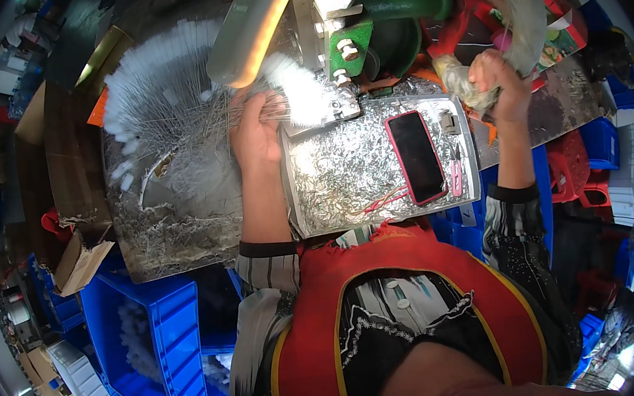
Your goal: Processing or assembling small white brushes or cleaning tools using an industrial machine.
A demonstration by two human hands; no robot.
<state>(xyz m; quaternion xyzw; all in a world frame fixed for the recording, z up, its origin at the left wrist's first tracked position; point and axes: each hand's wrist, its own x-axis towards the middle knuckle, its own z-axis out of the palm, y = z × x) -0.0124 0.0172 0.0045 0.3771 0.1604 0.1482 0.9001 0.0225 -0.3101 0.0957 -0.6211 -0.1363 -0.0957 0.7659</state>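
My left hand (256, 133) is closed around several thin wire brushes (276, 110), whose wire stems stick out between the fingers beside the metal die of a green press (351, 49). White bristle tips glow under the lamp near the die; how the brushes meet it is hard to tell in the glare. My right hand (506, 86) is wrapped around the press's lever (464, 83), which is bound in pale, worn wrapping. To the left of my left hand spreads a large heap of white-tipped wire brushes (162, 75).
A tray (478, 187) of small shiny metal pieces lies below the press, with a red-edged phone (416, 157) and pink thread snips (456, 174) on it. A lit lamp (255, 29) hangs above. Blue bins (177, 347) stand at lower left, red stools (570, 165) at right.
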